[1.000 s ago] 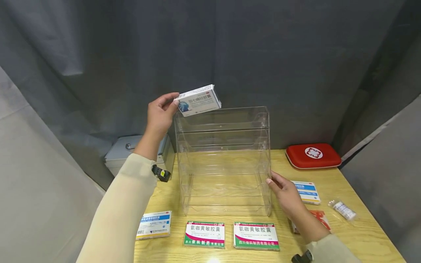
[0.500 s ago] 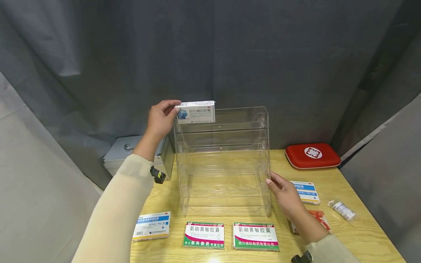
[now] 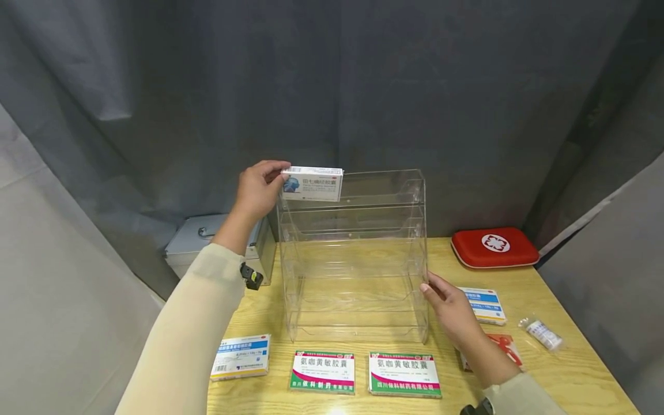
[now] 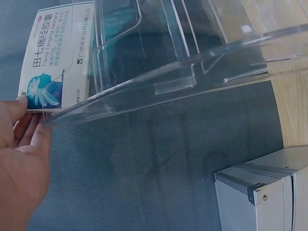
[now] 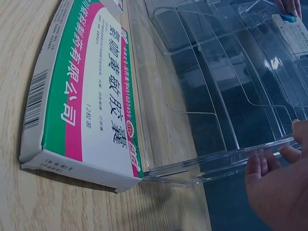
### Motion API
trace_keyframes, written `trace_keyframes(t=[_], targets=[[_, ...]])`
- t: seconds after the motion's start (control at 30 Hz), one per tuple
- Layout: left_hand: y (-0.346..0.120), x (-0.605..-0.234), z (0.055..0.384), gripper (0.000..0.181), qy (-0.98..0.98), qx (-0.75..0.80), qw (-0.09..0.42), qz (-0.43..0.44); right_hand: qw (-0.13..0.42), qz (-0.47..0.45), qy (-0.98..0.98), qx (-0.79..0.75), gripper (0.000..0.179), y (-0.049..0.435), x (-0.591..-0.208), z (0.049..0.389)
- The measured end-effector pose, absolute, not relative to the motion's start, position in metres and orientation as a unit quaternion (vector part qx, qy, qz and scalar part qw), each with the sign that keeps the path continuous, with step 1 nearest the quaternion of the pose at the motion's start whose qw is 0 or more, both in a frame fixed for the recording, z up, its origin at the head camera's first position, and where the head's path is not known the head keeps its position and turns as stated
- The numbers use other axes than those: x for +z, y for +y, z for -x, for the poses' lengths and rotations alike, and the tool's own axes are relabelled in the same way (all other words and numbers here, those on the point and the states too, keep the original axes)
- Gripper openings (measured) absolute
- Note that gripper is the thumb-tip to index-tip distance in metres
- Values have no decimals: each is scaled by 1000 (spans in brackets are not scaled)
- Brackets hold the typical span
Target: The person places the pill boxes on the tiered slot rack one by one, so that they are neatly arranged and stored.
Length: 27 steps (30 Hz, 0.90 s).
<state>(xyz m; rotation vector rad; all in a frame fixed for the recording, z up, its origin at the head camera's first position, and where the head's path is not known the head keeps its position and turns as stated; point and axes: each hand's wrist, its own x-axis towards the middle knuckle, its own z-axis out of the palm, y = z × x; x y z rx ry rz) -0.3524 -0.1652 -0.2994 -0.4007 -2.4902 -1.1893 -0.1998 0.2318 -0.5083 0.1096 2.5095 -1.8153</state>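
My left hand (image 3: pixel 259 187) pinches a white medicine box (image 3: pixel 312 185) with a blue picture by its left end, between thumb and fingers. The box is at the top left of a clear tiered plastic rack (image 3: pixel 355 333), level and facing front. Through the clear side panel, the left wrist view shows the box (image 4: pixel 57 57) at the top tier; whether it rests there I cannot tell. My right hand (image 3: pixel 452 308) grips the rack's right side edge, thumb in front. The right wrist view has those fingers (image 5: pixel 262 166) against the side panel.
Two green-and-white medicine boxes (image 3: pixel 323 372) lie before the rack. A blue-and-white box (image 3: pixel 241 357) is at left, another (image 3: pixel 483 305) at right. Near my right forearm are a red box (image 3: pixel 505 349) and a bagged bottle (image 3: pixel 542 332). Behind stand a silver case (image 3: pixel 187 242) and red first-aid case (image 3: pixel 495 246).
My left hand has brought the white medicine box down from above the rack to its top tier, and the box has gone from tilted to level. My right hand stays on the rack.
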Motion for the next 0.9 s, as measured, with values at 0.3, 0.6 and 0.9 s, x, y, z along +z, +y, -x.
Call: trace_keyframes(t=[0.3,0.6,0.9], targets=[[-162,-297,350,31,-880,-418,172,146,15,-37,818,-574,62,233,-509,200],[-162,-299,347,28,-895,-376,181,157,17,-34,815,-579,62,233,-507,197],[-167,-301,345,27,-902,-351,187,171,16,-22,808,-588,61,233,-506,194]])
